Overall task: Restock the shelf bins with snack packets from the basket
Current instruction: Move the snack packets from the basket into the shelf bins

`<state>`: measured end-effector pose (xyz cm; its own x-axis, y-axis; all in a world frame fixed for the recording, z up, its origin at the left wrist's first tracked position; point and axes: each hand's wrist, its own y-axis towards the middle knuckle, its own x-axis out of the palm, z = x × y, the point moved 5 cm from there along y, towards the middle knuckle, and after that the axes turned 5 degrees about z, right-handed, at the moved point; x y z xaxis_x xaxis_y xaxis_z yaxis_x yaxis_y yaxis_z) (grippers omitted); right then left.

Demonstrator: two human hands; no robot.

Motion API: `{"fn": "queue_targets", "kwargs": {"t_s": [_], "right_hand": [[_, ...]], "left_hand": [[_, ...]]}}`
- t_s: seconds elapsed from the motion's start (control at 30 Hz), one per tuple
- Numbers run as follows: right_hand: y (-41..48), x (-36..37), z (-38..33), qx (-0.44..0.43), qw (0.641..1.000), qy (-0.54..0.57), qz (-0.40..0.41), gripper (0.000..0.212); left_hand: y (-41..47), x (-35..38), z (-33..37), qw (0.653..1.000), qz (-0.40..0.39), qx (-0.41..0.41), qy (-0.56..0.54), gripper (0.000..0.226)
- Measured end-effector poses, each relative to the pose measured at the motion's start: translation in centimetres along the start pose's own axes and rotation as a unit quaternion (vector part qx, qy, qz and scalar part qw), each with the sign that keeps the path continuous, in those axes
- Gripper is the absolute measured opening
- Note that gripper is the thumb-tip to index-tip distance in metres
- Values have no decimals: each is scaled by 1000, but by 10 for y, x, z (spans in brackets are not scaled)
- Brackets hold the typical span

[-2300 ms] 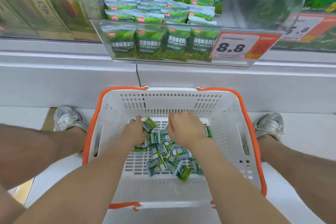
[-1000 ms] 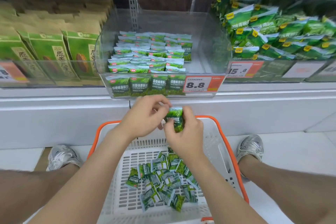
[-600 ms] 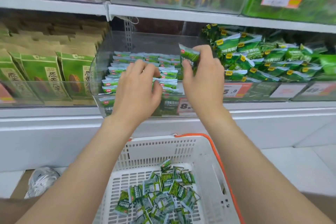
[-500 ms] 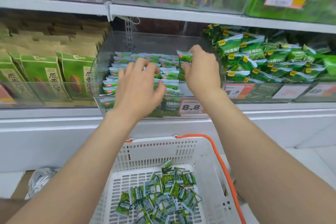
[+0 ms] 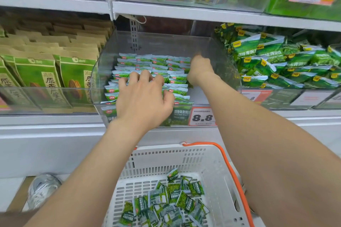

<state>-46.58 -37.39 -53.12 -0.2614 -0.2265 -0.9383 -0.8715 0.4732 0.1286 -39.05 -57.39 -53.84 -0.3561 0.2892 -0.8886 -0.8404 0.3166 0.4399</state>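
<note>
Roughly midway through a restock, as far as one can judge: a clear shelf bin (image 5: 162, 42) holds tidy rows of small green snack packets (image 5: 147, 64) that cover most of its floor, with a bare strip along the bin's right wall. The left hand (image 5: 144, 101) lies on the front rows inside the bin, fingers spread, its grip slack and holding nothing. The right hand (image 5: 200, 68) reaches deep into the bin at the right end of the rows. Its fingers point away and are hidden, so I cannot tell whether its grip holds a packet. Below and in front of the bin stands a white basket (image 5: 184, 156) with an orange rim, and a heap of loose packets (image 5: 166, 201) of the same kind lies on its floor. Judging by that heap, a good share of the work remains, and the bin's right side looks able to take more.
</note>
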Motion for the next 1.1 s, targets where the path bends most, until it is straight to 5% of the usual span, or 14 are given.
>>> {"fn": "queue_targets", "kwargs": {"t_s": [0.2,0.4,0.5,0.63,0.77,0.9,1.1], "right_hand": [[-8,-20,6,14,999,-9,36,77],[-86,-56,5,-111,979,20,168,22],[-150,-53,22,-188,926,112,307,14],[-222,-2,42,-307,885,127,327,6],[-249,91,77,-316,940,72,104,15],[-265,155,111,-272,951,-41,-141,14],[-267,192,128,-228,939,-72,-248,13]], "left_hand": [[-6,-9,1,995,99,1,-21,41],[-49,-18,12,923,366,48,-109,15],[-85,9,18,899,398,106,-152,22],[-119,80,18,946,201,186,-174,24],[-162,161,-1,974,-82,161,-136,19],[-208,220,-17,937,-316,144,-42,28],[-251,279,-18,896,-425,128,-18,34]]}}
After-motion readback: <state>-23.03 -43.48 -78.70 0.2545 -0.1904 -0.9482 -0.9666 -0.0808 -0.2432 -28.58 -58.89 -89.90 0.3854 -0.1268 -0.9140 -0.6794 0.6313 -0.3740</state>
